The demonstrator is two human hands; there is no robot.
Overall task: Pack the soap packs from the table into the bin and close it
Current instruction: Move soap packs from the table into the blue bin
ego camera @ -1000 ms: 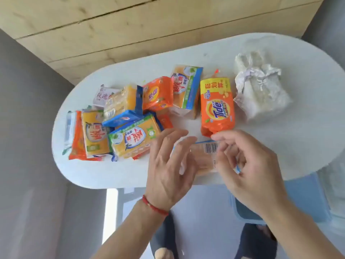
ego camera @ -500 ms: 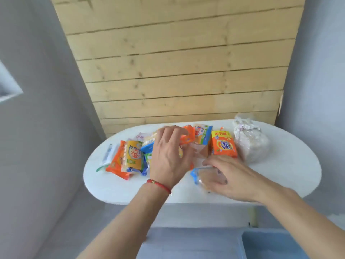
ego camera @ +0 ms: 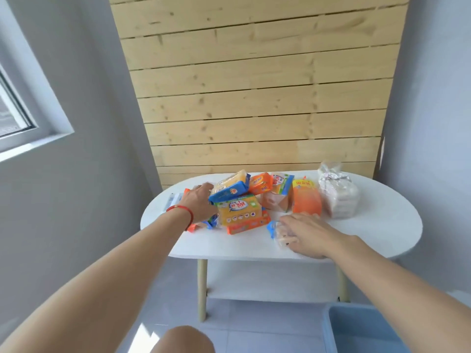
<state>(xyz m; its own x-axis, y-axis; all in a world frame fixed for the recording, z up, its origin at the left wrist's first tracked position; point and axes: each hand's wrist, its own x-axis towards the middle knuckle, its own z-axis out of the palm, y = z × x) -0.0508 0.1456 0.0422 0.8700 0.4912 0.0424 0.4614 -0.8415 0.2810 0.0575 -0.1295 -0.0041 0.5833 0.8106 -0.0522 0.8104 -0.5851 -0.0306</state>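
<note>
Several soap packs lie in a pile on the white oval table (ego camera: pixel 382 225): a blue-and-yellow pack (ego camera: pixel 230 191) on top, a yellow-and-green one (ego camera: pixel 239 210) below it, and orange packs (ego camera: pixel 305 202) to the right. My left hand (ego camera: pixel 200 203) presses against the left side of the pile, fingertips at the end of the blue-and-yellow pack; its grip is hidden. My right hand (ego camera: pixel 303 233) lies flat on a clear soap pack with a blue end (ego camera: pixel 276 231) near the table's front edge. The blue bin (ego camera: pixel 328 327) stands open on the floor at the lower right.
A white plastic bag (ego camera: pixel 339 197) of goods sits at the right of the pile. Below the tabletop runs a white shelf (ego camera: pixel 267 284) between wooden legs. My knee (ego camera: pixel 186 340) shows at the bottom. A wooden plank wall stands behind, a window to the left.
The view has pulled back from the table. My left hand has moved from above the pile to its left side. My right hand has brought the clear pack down onto the table.
</note>
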